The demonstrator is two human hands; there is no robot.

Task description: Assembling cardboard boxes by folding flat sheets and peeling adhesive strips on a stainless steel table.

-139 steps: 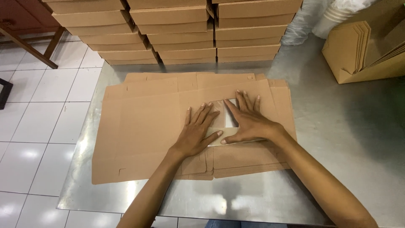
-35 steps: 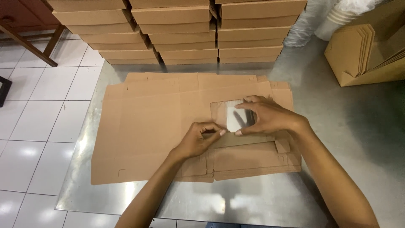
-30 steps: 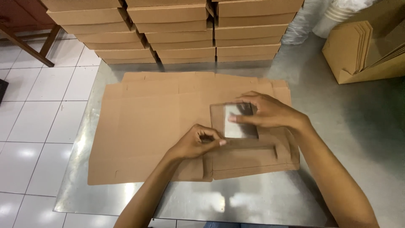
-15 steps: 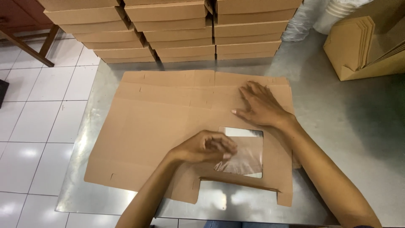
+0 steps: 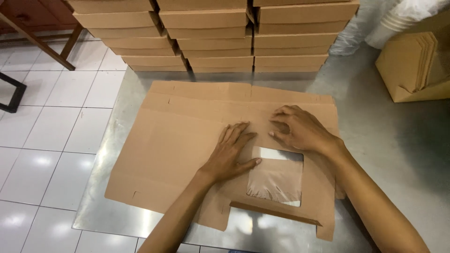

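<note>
A flat brown cardboard box blank (image 5: 178, 140) lies unfolded on the steel table (image 5: 398, 140). It has a square window covered with clear film (image 5: 276, 175) near its front right. My left hand (image 5: 229, 154) rests flat on the cardboard just left of the window, fingers spread. Above the window, my right hand (image 5: 300, 129) presses down on the blank with its fingers curled and apart. Neither hand grips anything.
Three stacks of folded cardboard boxes (image 5: 211, 33) stand along the table's far edge. A cardboard bin with more flat blanks (image 5: 417, 65) sits at the far right, next to white plastic wrapping (image 5: 398, 18). White floor tiles (image 5: 42, 140) lie to the left.
The front panel with the window has been unfolded toward me and now lies flat. Both hands have moved from handling that flap to pressing on the opened blank.
</note>
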